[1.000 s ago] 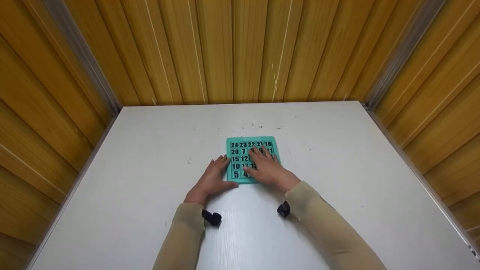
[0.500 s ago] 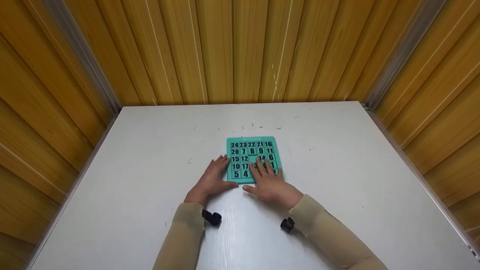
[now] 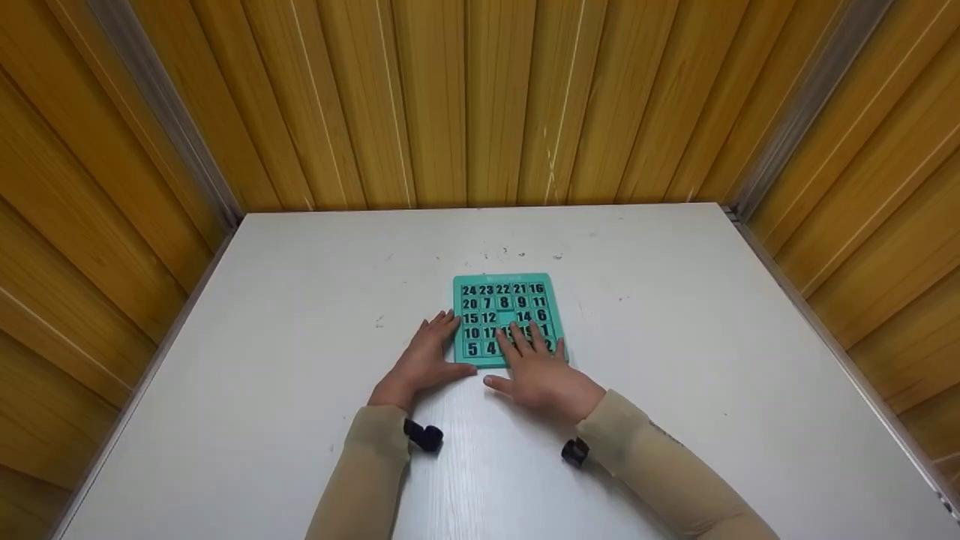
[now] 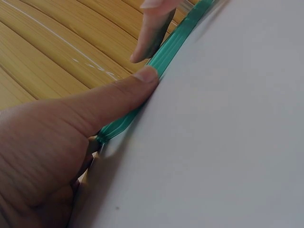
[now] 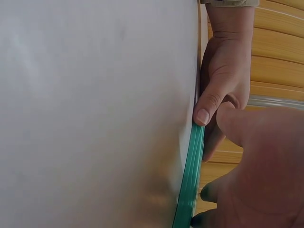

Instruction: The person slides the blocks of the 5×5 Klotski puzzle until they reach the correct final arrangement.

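While the left hand (image 3: 424,361), fingers extended, braces the number board (image 3: 480,278) at its near-left corner, I'd push tiles (image 3: 491,348) squarely, lightly; right hand (image 3: 546,381) spread, gripping nothing.

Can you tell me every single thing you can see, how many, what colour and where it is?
Number puzzle board: one, green, on the table between the hands.
Number tiles: many, green with black numbers, in the board; some are covered, so I can't count them all.
Gap: one, green, mid-board, below the 8.
Table: one, white, under the board.
Walls: three, yellow-brown wood-look, behind and both sides.
Metal posts: two, grey, back corners.
Wrist gadgets: two, black, one at each wrist.
Sleeves: two, tan, on the arms.
Left hand: one, bare, at the board's near-left corner.
Right hand: one, bare, fingers over the lower-right tiles.
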The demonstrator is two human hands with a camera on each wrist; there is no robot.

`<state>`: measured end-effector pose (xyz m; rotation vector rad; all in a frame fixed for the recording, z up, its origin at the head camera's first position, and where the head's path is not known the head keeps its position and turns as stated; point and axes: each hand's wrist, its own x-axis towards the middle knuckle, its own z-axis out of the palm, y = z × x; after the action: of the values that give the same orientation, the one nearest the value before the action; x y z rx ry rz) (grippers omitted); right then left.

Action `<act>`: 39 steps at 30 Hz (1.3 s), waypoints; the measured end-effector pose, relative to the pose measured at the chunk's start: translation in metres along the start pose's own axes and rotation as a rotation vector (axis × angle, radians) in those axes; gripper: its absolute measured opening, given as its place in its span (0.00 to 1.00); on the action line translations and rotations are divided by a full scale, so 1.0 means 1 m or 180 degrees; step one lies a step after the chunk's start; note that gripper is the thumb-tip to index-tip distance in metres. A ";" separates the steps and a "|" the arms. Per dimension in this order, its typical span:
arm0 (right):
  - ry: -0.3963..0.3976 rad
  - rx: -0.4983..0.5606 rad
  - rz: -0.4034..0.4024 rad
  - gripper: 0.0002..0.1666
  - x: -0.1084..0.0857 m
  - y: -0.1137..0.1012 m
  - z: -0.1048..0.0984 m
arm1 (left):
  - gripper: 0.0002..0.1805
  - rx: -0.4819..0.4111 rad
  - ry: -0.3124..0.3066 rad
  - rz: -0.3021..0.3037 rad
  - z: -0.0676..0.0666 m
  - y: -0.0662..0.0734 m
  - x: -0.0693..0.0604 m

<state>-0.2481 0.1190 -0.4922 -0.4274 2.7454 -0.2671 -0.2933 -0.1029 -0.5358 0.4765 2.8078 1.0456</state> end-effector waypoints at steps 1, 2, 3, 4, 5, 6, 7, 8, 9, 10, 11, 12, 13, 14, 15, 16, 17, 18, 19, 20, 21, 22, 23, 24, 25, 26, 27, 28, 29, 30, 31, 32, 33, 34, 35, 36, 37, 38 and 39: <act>0.0007 0.0002 -0.0003 0.54 0.001 0.000 0.000 | 0.55 -0.0003 -0.0007 -0.0016 0.000 0.000 0.000; 0.0014 0.0009 -0.0004 0.54 0.001 0.000 -0.001 | 0.55 -0.0003 -0.0013 -0.0031 0.000 0.000 0.000; 0.0016 0.0012 0.0000 0.54 0.002 0.001 -0.001 | 0.55 -0.0010 -0.0018 -0.0038 0.000 0.000 0.000; 0.0023 0.0020 0.0001 0.54 0.003 0.001 -0.002 | 0.55 -0.0005 -0.0024 -0.0042 0.000 0.000 0.000; 0.0021 0.0018 0.0007 0.54 0.005 0.001 -0.002 | 0.55 -0.0007 -0.0023 -0.0030 0.000 0.000 0.000; 0.0021 0.0021 0.0012 0.54 0.007 0.002 -0.003 | 0.55 -0.0006 -0.0021 -0.0019 0.000 0.000 0.000; 0.0019 0.0020 0.0017 0.54 0.008 0.002 -0.003 | 0.54 0.0000 -0.0022 -0.0003 0.000 -0.001 0.000; 0.0025 0.0024 0.0019 0.54 0.010 0.003 -0.003 | 0.54 0.0007 -0.0019 0.0018 0.000 -0.001 0.000; 0.0038 0.0037 0.0014 0.54 0.012 0.003 -0.004 | 0.54 0.0011 -0.0012 0.0040 0.000 -0.001 0.000; 0.0054 0.0043 0.0005 0.54 0.014 0.004 -0.004 | 0.54 0.0018 -0.0005 0.0064 -0.001 -0.001 0.000; 0.0062 0.0041 0.0001 0.54 0.016 0.005 -0.004 | 0.54 0.0016 0.0003 0.0090 -0.001 -0.001 0.000; 0.0076 0.0041 -0.0004 0.54 0.017 0.005 -0.004 | 0.54 0.0023 0.0004 0.0105 -0.001 -0.002 0.000; 0.0092 0.0045 -0.0009 0.53 0.019 0.006 -0.005 | 0.53 0.0024 0.0005 0.0118 -0.001 -0.002 -0.001; 0.0108 0.0052 -0.0016 0.53 0.020 0.006 -0.005 | 0.53 0.0022 0.0008 0.0131 -0.001 -0.002 -0.001; 0.0124 0.0061 -0.0020 0.53 0.022 0.007 -0.005 | 0.54 0.0020 0.0009 0.0141 -0.001 -0.002 0.000; 0.0130 0.0056 -0.0017 0.53 0.023 0.007 -0.006 | 0.54 0.0028 0.0002 0.0148 -0.001 -0.002 0.000; 0.0138 0.0063 -0.0014 0.53 0.024 0.007 -0.006 | 0.54 0.0034 -0.0006 0.0152 -0.001 -0.002 0.000; 0.0146 0.0064 -0.0010 0.53 0.025 0.008 -0.006 | 0.54 0.0037 -0.0009 0.0155 -0.001 -0.002 0.000; 0.0159 0.0080 -0.0013 0.53 0.026 0.008 -0.007 | 0.54 0.0034 -0.0009 0.0164 -0.001 -0.002 0.000; 0.0173 0.0093 -0.0019 0.54 0.026 0.008 -0.007 | 0.54 0.0032 -0.0008 0.0173 -0.001 -0.002 0.000; 0.0181 0.0097 -0.0020 0.54 0.027 0.007 -0.007 | 0.54 0.0031 -0.0006 0.0177 -0.001 -0.002 0.000; 0.0187 0.0099 -0.0026 0.54 0.027 0.007 -0.007 | 0.54 0.0031 -0.0004 0.0179 -0.001 -0.002 0.000; 0.0198 0.0105 -0.0032 0.54 0.027 0.007 -0.007 | 0.53 0.0026 0.0000 0.0179 -0.001 -0.002 0.000; 0.0209 0.0103 -0.0042 0.54 0.027 0.007 -0.007 | 0.53 0.0025 0.0003 0.0177 -0.001 -0.002 0.000; 0.0218 0.0116 -0.0054 0.54 0.026 0.007 -0.007 | 0.53 0.0034 0.0005 0.0172 -0.001 -0.002 0.001; 0.0224 0.0118 -0.0065 0.54 0.024 0.007 -0.007 | 0.53 0.0040 0.0008 0.0164 -0.001 -0.003 0.001; 0.0234 0.0120 -0.0076 0.53 0.023 0.007 -0.007 | 0.54 0.0044 0.0009 0.0157 -0.001 -0.003 0.001; 0.0249 0.0131 -0.0092 0.53 0.021 0.006 -0.006 | 0.54 0.0047 0.0007 0.0148 0.000 -0.003 0.001; 0.0253 0.0132 -0.0099 0.53 0.018 0.006 -0.006 | 0.54 0.0051 0.0004 0.0140 0.000 -0.003 0.001; 0.0257 0.0128 -0.0108 0.52 0.015 0.006 -0.005 | 0.54 0.0046 0.0002 0.0135 0.000 -0.003 0.001; 0.0257 0.0133 -0.0117 0.52 0.011 0.006 -0.004 | 0.54 0.0035 0.0003 0.0132 0.001 -0.003 0.000; 0.0247 0.0126 -0.0125 0.52 0.008 0.006 -0.003 | 0.54 0.0019 0.0001 0.0127 0.001 -0.003 0.000; 0.0230 0.0116 -0.0131 0.52 0.004 0.005 -0.002 | 0.54 0.0013 -0.0001 0.0125 0.001 -0.003 0.000; 0.0205 0.0117 -0.0137 0.52 0.000 0.005 -0.001 | 0.54 0.0012 -0.0007 0.0107 0.001 -0.003 0.000; 0.0181 0.0109 -0.0144 0.52 -0.004 0.004 -0.001 | 0.54 0.0012 -0.0012 0.0096 0.001 -0.003 0.000; 0.0162 0.0117 -0.0158 0.52 -0.008 0.003 0.000 | 0.54 0.0012 -0.0010 0.0085 0.001 -0.003 0.000; 0.0142 0.0118 -0.0170 0.52 -0.012 0.002 0.000 | 0.54 0.0016 -0.0007 0.0088 0.001 -0.003 0.001; 0.0117 0.0121 -0.0180 0.52 -0.015 0.001 0.001 | 0.55 0.0022 -0.0003 0.0092 0.001 -0.003 0.001; 0.0103 0.0129 -0.0189 0.52 -0.018 0.000 0.001 | 0.55 0.0032 0.0003 0.0098 0.001 -0.003 0.001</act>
<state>-0.2319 0.1248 -0.4873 -0.4986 2.7567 -0.3469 -0.2945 -0.1045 -0.5382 0.5221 2.8165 1.0380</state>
